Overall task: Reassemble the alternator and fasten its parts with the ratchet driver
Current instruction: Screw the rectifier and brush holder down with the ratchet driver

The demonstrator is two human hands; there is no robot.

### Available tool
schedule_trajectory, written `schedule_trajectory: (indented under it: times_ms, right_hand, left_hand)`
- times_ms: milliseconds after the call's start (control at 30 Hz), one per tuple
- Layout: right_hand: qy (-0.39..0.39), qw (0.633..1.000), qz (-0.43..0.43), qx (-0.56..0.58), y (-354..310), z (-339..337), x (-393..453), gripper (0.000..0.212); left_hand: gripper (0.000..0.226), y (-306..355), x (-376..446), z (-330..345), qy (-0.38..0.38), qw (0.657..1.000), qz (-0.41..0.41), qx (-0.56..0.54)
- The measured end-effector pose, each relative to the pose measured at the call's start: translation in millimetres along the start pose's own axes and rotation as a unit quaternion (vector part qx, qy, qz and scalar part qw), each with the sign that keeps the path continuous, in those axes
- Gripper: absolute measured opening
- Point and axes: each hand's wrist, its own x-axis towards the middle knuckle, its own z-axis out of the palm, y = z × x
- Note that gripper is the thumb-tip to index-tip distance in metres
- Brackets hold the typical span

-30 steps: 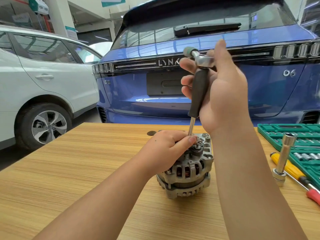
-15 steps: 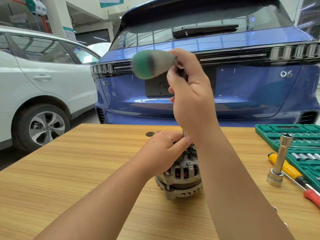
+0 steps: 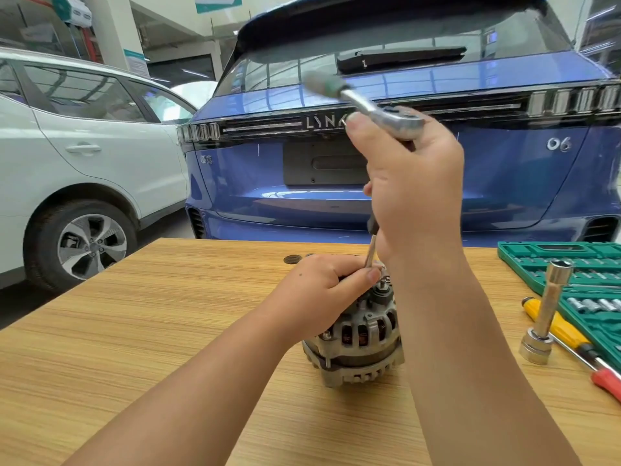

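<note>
A grey alternator (image 3: 359, 344) stands upright on the wooden table (image 3: 168, 314). My left hand (image 3: 322, 290) grips its top, thumb beside a thin metal shaft (image 3: 370, 252) that runs down into the alternator. My right hand (image 3: 413, 186) holds the dark driver handle above that shaft, fingers curled round it. A chrome ratchet (image 3: 386, 114) sits on the handle's top; its green-ended grip (image 3: 322, 83) points up and left, blurred. The driver handle is mostly hidden behind my right hand.
A green socket case (image 3: 578, 274) lies open at the right edge. In front of it stand a tall socket on an extension (image 3: 547, 307) and a yellow-and-red screwdriver (image 3: 571, 338). A blue car and a white car are parked beyond the table.
The ratchet's grip has swung round on top of the driver, from pointing toward me and left to pointing up-left and away. My left hand has stayed on the alternator.
</note>
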Motion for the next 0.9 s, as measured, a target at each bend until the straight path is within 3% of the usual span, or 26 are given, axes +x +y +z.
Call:
schedule_trajectory:
  times_ms: [133, 267, 500, 733, 900]
  right_hand:
    - [-0.121, 0.977, 0.139, 0.110, -5.8, -14.7, 8.3, 0.003]
    - [-0.211, 0.936, 0.191, 0.207, -7.6, -16.9, 8.0, 0.024]
    - [-0.171, 0.971, 0.109, 0.124, 1.4, -4.6, -1.1, 0.037]
    - [-0.190, 0.979, -0.073, 0.001, 12.9, 4.6, -6.5, 0.049]
    - [-0.173, 0.978, -0.006, 0.115, 11.4, 6.6, -1.4, 0.037]
  left_hand:
    - [0.032, -0.7, 2.1, 1.1, 0.002, 1.000, -0.012, 0.001]
    - [0.034, -0.7, 1.1, 1.9, 0.006, 1.000, -0.014, -0.020]
    - [0.037, 0.0, 1.4, 1.5, 0.013, 1.000, -0.014, -0.004]
    - [0.032, -0.4, 1.5, 1.1, 0.007, 1.000, -0.026, 0.004]
    - [0.034, -2.6, 2.8, 2.4, 0.003, 1.000, -0.022, 0.004]
